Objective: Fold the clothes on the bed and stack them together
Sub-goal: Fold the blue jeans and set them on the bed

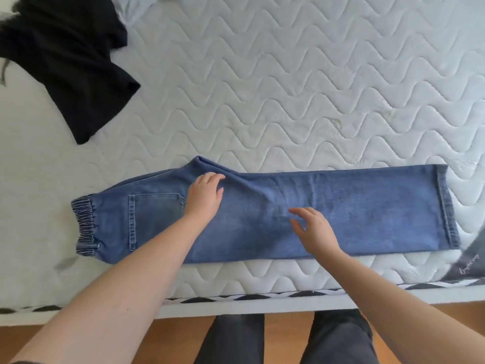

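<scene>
**Head view: one pair of jeans laid lengthwise, two hands on it**

Item 1. Blue jeans [341, 214]. I see mid-blue denim, faded paler through the middle, folded leg over leg into one long band. It lies flat on the bed along the near edge. The gathered, ribbed elastic waistband [85, 227] is at the left end and the stitched hems [448, 206] at the right end. A patch pocket [154, 219] with double pale stitching faces up near the waist. The seat corner juts out as a small point on the far side, with soft creases running from it.

Item 2. Left hand [203, 195]. It rests palm down on the denim just right of the pocket, near the jutting corner. The fingers lie straight and together, pressing flat, gripping nothing.

Item 3. Right hand [312, 229]. It is over the middle of the legs, fingers spread and loosely extended, holding nothing. I cannot tell whether the fingertips touch the cloth.

Item 4. Mattress [301, 88]. White quilted surface with a wavy stitched pattern and a black-and-white woven trim along the near edge.

Item 5. Black garment [70, 69]. Matte dark fabric, unfolded and rumpled, at the far left, well apart from the jeans.

Item 6. Wooden floor [173, 340]. Warm orange-brown, below the bed edge, with my dark grey trouser legs [236, 342] standing on it.
</scene>
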{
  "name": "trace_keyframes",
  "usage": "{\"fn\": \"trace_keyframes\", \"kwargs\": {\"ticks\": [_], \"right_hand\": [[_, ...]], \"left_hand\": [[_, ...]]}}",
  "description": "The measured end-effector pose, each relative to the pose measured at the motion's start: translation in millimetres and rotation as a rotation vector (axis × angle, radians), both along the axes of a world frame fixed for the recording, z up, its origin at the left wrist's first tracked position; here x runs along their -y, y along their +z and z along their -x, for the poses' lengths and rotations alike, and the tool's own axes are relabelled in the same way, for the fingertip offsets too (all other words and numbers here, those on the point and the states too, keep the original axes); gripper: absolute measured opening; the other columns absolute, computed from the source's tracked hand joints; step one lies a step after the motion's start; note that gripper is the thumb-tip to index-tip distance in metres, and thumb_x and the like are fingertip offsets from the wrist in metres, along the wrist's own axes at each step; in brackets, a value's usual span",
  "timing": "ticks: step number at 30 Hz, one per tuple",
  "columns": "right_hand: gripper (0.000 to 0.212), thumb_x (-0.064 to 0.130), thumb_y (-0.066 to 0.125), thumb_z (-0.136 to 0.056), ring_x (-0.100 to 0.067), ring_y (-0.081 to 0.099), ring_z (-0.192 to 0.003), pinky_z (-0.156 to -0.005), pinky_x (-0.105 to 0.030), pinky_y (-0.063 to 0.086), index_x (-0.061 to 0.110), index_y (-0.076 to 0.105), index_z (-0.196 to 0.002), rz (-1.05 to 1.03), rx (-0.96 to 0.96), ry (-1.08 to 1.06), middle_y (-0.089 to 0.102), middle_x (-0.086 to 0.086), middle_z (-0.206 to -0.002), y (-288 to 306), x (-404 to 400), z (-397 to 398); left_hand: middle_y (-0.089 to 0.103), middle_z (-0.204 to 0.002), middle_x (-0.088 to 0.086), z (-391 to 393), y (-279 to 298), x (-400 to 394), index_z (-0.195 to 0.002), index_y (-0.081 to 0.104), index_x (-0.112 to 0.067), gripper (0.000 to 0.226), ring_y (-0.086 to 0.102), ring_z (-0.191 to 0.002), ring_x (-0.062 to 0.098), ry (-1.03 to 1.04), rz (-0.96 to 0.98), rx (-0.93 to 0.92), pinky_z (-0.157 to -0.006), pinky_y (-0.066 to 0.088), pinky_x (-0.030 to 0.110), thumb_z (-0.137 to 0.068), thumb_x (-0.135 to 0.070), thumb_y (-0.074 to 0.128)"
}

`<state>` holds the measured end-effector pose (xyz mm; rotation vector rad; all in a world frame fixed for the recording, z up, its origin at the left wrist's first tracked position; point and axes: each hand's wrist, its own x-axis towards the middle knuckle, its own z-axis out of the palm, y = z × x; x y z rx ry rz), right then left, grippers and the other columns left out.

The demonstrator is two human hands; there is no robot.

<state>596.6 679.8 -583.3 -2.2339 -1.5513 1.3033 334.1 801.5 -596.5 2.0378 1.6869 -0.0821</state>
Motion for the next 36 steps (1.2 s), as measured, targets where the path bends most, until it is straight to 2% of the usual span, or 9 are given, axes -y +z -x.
{"fn": "trace_keyframes", "kwargs": {"ticks": [5,10,16,19,22,25,29,32,36], "right_hand": [[0.035,0.026,0.057,-0.097,-0.021,0.050,-0.120,-0.101,-0.033,0.038,0.021,0.058,-0.132,-0.068,0.019,-0.009,0.059,0.001,-0.127,-10,-45,48],[0.044,0.031,0.060,-0.095,-0.023,0.044,-0.123,-0.102,-0.034,0.031,0.023,0.051,-0.137,-0.033,0.143,0.094,0.053,-0.001,-0.132,-37,-91,76],[0.016,0.033,0.067,-0.089,-0.023,0.053,-0.105,-0.089,-0.036,0.036,0.022,0.063,-0.101,-0.011,0.240,0.091,0.065,0.001,-0.103,-63,-118,75],[0.014,0.036,0.068,-0.088,-0.021,0.054,-0.101,-0.088,-0.036,0.036,0.023,0.064,-0.093,0.011,0.216,-0.012,0.065,0.003,-0.095,-66,-124,72],[0.019,0.041,0.069,-0.086,-0.018,0.052,-0.097,-0.088,-0.037,0.035,0.025,0.060,-0.090,0.029,0.255,-0.092,0.060,0.006,-0.093,-66,-125,74],[0.023,0.036,0.070,-0.086,-0.019,0.052,-0.089,-0.085,-0.036,0.036,0.022,0.054,-0.093,0.019,0.258,-0.175,0.052,0.006,-0.094,-63,-124,80],[0.009,0.024,0.061,-0.092,-0.022,0.058,-0.082,-0.071,-0.034,0.042,0.019,0.057,-0.099,-0.112,0.138,-0.127,0.051,0.009,-0.092,-58,-116,98],[0.029,0.029,0.067,-0.088,-0.019,0.053,-0.097,-0.086,-0.034,0.038,0.021,0.062,-0.116,-0.247,0.073,0.049,0.056,0.005,-0.104,-58,-112,116],[0.063,0.028,0.070,-0.086,-0.022,0.039,-0.127,-0.104,-0.034,0.024,0.024,0.044,-0.144,-0.226,0.069,0.248,0.048,0.004,-0.139,-65,-135,130]], "left_hand": [[0.057,-0.130,0.008,30,-10,-35,-0.132,0.057,-0.012,0.041,0.052,-0.120,0.029,-0.039,-0.048,0.033,-0.099,0.041,0.042,-0.092,-0.018,0.063],[0.049,-0.140,0.009,44,-35,-71,-0.142,0.046,-0.013,0.061,0.045,-0.129,0.030,0.009,0.019,-0.036,-0.106,0.035,0.042,-0.089,-0.033,0.070],[0.066,-0.121,0.004,56,-61,-106,-0.120,0.063,-0.023,0.039,0.059,-0.113,0.028,0.166,0.239,-0.025,-0.095,0.044,0.035,-0.087,-0.042,0.070],[0.067,-0.115,0.007,60,-68,-115,-0.112,0.067,-0.019,0.033,0.061,-0.105,0.027,0.243,0.283,0.065,-0.086,0.044,0.030,-0.086,-0.037,0.074],[0.068,-0.112,0.007,57,-70,-115,-0.109,0.066,-0.017,0.032,0.062,-0.105,0.027,0.263,0.275,0.085,-0.087,0.047,0.033,-0.085,-0.038,0.074],[0.068,-0.111,0.001,59,-69,-109,-0.111,0.064,-0.016,0.043,0.062,-0.105,0.022,0.331,0.258,0.148,-0.091,0.049,0.035,-0.081,-0.044,0.077],[0.066,-0.109,0.005,74,-62,-101,-0.112,0.065,-0.011,0.051,0.060,-0.102,0.025,0.182,0.326,0.106,-0.085,0.046,0.033,-0.077,-0.045,0.080],[0.064,-0.102,0.008,83,-56,-94,-0.106,0.065,-0.009,0.035,0.059,-0.097,0.026,0.179,0.284,0.166,-0.079,0.042,0.032,-0.083,-0.032,0.077],[0.064,-0.077,0.000,86,-45,-86,-0.089,0.067,-0.017,0.025,0.061,-0.076,0.025,0.037,0.102,0.112,-0.063,0.038,0.030,-0.081,-0.039,0.077]]}}
